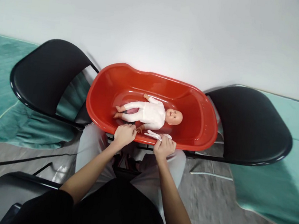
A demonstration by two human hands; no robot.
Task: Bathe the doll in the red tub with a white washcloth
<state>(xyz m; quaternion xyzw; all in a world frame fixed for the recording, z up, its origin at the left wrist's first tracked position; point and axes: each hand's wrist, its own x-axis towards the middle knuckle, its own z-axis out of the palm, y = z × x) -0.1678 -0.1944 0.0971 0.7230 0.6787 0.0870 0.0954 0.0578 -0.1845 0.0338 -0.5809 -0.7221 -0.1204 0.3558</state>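
Observation:
A baby doll [153, 114] with a white body lies on its back in a red baby bathtub [208, 129], its head to the right and feet to the left. My left hand [125, 134] is closed over the tub's near rim, close to one of the doll's hands. Farther right on the same rim, my right hand [164, 146] is closed with a small white cloth [154, 134] under its fingers. Part of the cloth sticks out to the left along the rim; the rest is hidden by the hand.
Black folding chairs stand to the left [43, 72] and right [257, 126] of the tub. Behind it is a white wall [161, 25]. Green cloths [274, 187] cover parts of the floor on both sides. A dark cable [30, 157] runs at lower left, near another chair [14, 193].

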